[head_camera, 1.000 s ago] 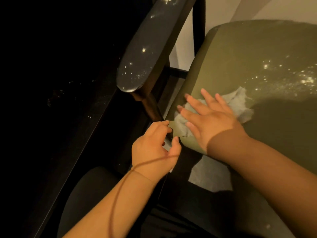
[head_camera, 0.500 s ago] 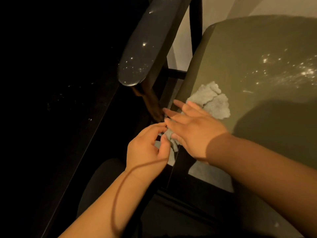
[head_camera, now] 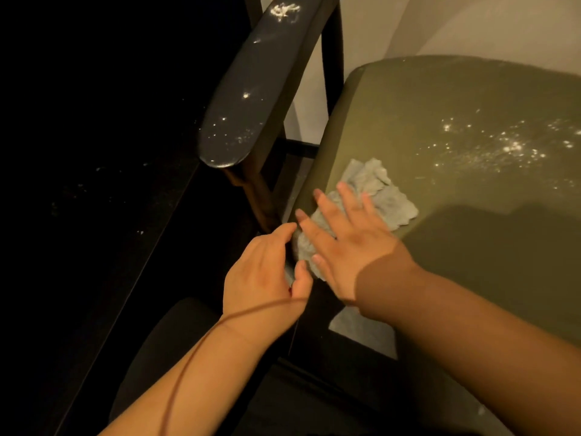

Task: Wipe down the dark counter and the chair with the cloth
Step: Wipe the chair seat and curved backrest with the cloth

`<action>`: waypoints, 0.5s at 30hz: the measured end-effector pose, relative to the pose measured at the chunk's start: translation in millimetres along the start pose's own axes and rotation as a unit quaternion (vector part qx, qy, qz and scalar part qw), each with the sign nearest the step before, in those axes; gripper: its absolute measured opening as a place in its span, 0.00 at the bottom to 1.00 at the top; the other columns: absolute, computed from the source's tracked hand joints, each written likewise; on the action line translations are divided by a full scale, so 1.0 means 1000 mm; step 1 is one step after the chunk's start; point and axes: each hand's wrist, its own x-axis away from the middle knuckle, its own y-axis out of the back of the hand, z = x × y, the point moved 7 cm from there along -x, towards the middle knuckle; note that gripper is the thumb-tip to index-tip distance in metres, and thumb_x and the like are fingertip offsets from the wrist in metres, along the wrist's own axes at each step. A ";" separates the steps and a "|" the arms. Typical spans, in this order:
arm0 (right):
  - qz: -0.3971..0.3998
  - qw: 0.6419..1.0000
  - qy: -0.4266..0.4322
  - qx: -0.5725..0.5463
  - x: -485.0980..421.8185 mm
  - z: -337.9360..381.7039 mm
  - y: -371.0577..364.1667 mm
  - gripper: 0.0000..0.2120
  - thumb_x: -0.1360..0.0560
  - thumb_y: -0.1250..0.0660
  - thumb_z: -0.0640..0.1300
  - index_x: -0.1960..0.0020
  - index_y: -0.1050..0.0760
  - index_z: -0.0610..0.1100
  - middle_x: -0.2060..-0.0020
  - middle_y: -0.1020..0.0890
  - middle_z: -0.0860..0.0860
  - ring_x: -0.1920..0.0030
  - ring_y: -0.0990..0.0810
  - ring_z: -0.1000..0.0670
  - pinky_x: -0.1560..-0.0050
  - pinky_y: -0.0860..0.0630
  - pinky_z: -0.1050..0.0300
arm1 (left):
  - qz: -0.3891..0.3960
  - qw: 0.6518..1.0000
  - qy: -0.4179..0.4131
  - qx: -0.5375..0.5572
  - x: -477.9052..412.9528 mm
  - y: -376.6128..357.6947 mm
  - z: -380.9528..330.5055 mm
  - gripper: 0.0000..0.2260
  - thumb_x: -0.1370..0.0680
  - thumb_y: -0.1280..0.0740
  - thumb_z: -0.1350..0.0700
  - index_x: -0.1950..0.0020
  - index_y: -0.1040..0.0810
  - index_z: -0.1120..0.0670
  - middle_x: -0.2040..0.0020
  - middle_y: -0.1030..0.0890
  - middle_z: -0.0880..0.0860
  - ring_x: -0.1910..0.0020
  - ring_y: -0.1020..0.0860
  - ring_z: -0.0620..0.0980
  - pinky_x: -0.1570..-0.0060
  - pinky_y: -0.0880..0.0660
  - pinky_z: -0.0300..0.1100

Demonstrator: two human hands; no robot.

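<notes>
A pale grey cloth (head_camera: pixel 377 190) lies crumpled on the front left corner of the chair's olive seat (head_camera: pixel 456 99). My right hand (head_camera: pixel 342 237) presses flat on the cloth with straight, spread fingers. My left hand (head_camera: pixel 267 272) is cupped just off the seat's left edge, its fingers curved beside the cloth's hanging end. White crumbs are scattered over the seat (head_camera: pixel 509 149) to the right. The chair's dark armrest (head_camera: pixel 251 92) carries white specks too. The dark counter (head_camera: pixel 94 152) fills the left side, faintly speckled.
A dark wooden armrest post (head_camera: pixel 257 196) stands between armrest and seat edge. Pale wall (head_camera: pixel 393 26) shows behind the chair. A dark rounded shape (head_camera: pixel 163 347) sits low under my left forearm. The counter's edge (head_camera: pixel 151 256) runs diagonally beside the chair.
My right hand has slid back onto the seat with the cloth, away from the corner edge. My left hand stays cupped at the seat's edge.
</notes>
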 end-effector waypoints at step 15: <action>0.013 0.999 0.017 -0.043 0.031 -0.025 0.000 0.32 0.23 0.54 0.61 0.21 0.39 0.56 0.17 0.46 0.45 0.18 0.50 0.35 0.22 0.46 0.34 | 0.028 0.997 -0.068 -0.027 -0.035 -0.018 -0.041 0.21 0.19 0.40 0.50 0.29 0.22 0.56 0.30 0.22 0.56 0.32 0.24 0.55 0.31 0.32 0.41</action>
